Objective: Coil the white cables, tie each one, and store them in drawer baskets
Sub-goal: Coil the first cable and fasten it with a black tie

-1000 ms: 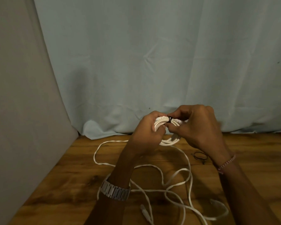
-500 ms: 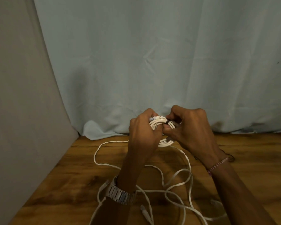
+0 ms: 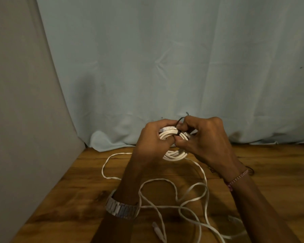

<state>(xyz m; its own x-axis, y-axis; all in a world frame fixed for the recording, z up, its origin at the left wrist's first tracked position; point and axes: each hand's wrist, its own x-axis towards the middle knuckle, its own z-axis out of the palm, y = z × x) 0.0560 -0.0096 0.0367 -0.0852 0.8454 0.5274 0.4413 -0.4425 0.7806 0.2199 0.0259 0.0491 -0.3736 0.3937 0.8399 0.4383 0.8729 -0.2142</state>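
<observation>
Two hands: both work together on one coil [image 3: 174,135], held up above the table [image 3: 270,172], in front of the curtain [image 3: 165,67].
Left hand [image 3: 153,139]: its fingers are curled around the left side of the coil and keep the loops pressed together.
Right hand [image 3: 205,137]: it pinches a thin black tie [image 3: 179,133] that goes across the top of the coil; one end of the tie stands up between the two hands.
Coil: white, several loops lying flat on each other; the lower part [image 3: 175,156] hangs below the hands. A connector shows at the top left, near the left thumb.
Loose cable [image 3: 165,180]: more white cable lies on the table in open curves under the wrists, with a plug [image 3: 155,227] near the front edge. I cannot tell whether it is one cable or two.
Step, as I judge: the tie is being closed on the first coil; the loose cable is not yet coiled. No drawer basket is in view.
Handling: the cable looks light, flat and soft, but probably a little springy, so the loops will want to open if the left hand relaxes before the tie is tight.
Where to hold: best across all loops close beside the tie, not on one loop and not on the connector.
Tie: thin and small, easy to slip from the fingertips.
Other: a metal watch [image 3: 122,208] on the left wrist, a bracelet [image 3: 237,178] on the right.
</observation>
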